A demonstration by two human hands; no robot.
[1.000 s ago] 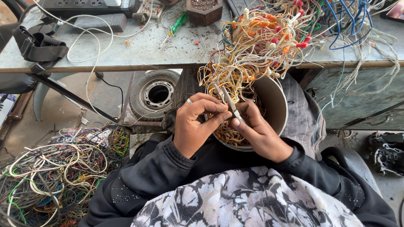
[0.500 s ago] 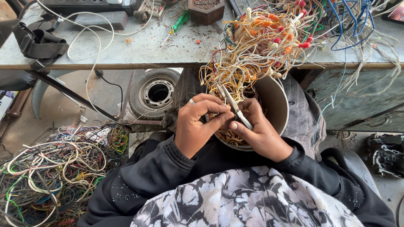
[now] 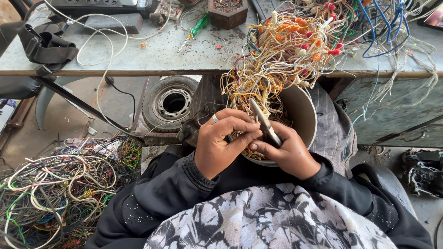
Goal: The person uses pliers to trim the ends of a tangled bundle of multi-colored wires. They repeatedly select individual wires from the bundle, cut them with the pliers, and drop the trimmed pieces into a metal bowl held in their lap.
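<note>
A white bowl point(image 3: 302, 115) rests on my lap, packed with thin yellow, white and orange wires point(image 3: 277, 60) that spill up from it onto the bench. My right hand point(image 3: 288, 152) grips a slim metal cutting tool point(image 3: 263, 122) whose tip points up into the tangle. My left hand point(image 3: 224, 143), with a ring on one finger, pinches wire strands right beside the tool at the bowl's near rim. Both hands touch each other over the bowl.
A grey workbench point(image 3: 161, 50) runs across the top, holding a green screwdriver point(image 3: 197, 26), a white cable, a dark strap and a small wooden box. A small tyre point(image 3: 170, 103) lies on the floor under it. A heap of coloured cables point(image 3: 60, 193) sits at lower left.
The tool has swung from pointing down-right across my fingers to standing more upright into the wires. My left fingers have closed in around the strands.
</note>
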